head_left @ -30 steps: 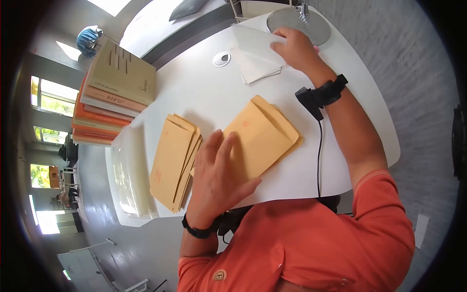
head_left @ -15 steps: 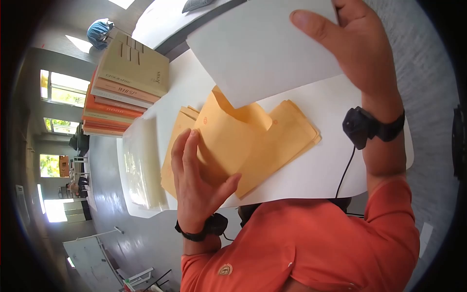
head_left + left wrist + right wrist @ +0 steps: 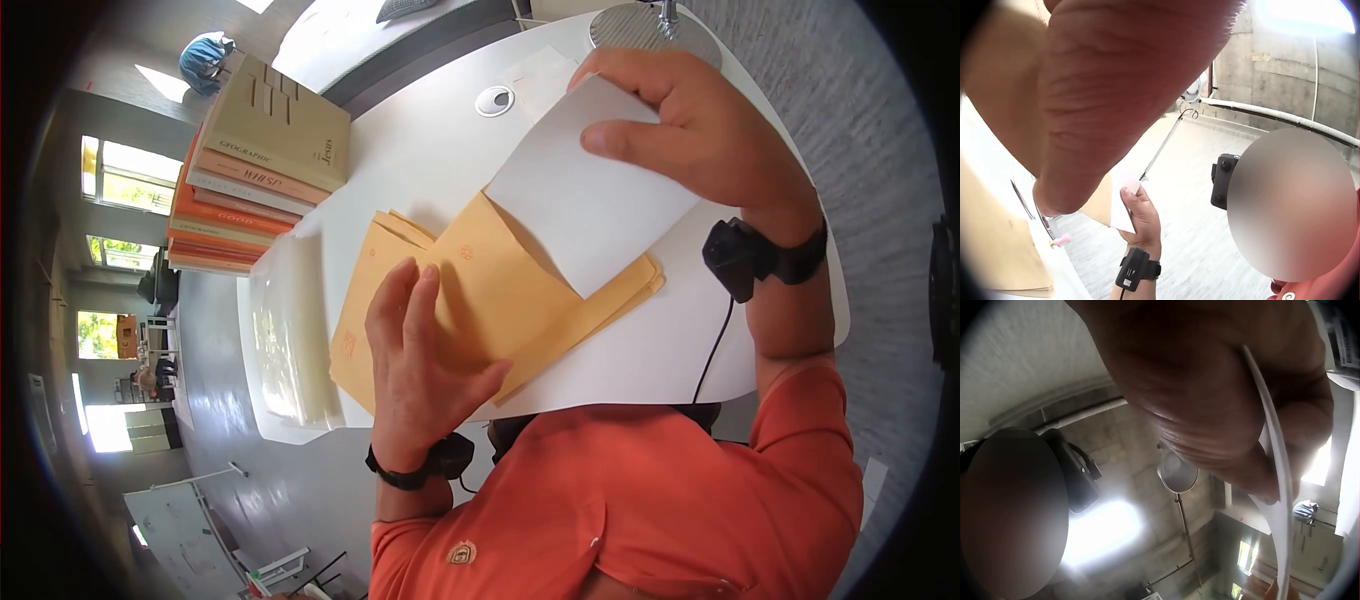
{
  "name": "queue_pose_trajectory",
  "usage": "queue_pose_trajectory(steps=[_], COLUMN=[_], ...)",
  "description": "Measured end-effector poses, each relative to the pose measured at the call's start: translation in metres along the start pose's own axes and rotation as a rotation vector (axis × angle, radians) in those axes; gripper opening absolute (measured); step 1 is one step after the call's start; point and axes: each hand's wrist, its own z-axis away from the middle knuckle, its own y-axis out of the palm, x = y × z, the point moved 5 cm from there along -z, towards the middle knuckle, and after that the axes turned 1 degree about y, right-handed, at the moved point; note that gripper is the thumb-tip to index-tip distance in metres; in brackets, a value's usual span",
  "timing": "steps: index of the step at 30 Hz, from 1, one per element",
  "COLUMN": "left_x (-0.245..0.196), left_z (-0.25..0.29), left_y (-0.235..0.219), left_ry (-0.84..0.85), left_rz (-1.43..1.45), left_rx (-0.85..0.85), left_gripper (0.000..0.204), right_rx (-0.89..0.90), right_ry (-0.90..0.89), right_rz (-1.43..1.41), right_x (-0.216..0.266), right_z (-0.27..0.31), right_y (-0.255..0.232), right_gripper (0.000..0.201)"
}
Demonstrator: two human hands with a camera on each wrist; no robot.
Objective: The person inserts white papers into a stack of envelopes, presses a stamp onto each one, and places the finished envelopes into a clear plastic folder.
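Observation:
In the head view my left hand holds a tan paper envelope, fingers over its left side and thumb by its lower edge. The envelope's mouth gapes toward the upper right. My right hand pinches a white sheet of paper, thumb on the near face and fingers behind. The sheet's lower edge lies at the open mouth, one corner overlapping it. The right wrist view shows the sheet edge-on between thumb and fingers. Seen from the left wrist, the right hand holds the paper's far end.
More tan envelopes lie left and right beneath the held one. A clear plastic sleeve lies by the table's left edge, near a stack of books. A round metal base, a white cable-hole ring and pale papers are farther back.
My right hand has lifted a white sheet from the far papers and brought it to the envelope. My left hand has shifted the top envelope leftward off its pile, and its mouth has opened.

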Motion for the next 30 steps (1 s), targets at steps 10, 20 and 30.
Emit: queue_pose_trajectory(steps=[10,20,30], left_x=[0.008,0.005,0.005], left_z=[0.003,0.002,0.003], left_y=[-0.003,0.003,0.005], left_ry=[-0.057,-0.031,-0.066], left_rz=[-0.051,-0.051,-0.068], left_rx=[-0.007,0.007,0.027], left_gripper=[0.112,0.111,0.107], right_rx=[-0.136,0.044,0.051], right_ry=[0.057,-0.004,-0.019], right_rz=[-0.2,0.067,0.054], right_x=[-0.015,-0.005,-0.007], right_z=[-0.008,-0.004,-0.003], right_y=[0.014,0.063,0.077], right_gripper=[0.024,0.01,0.008])
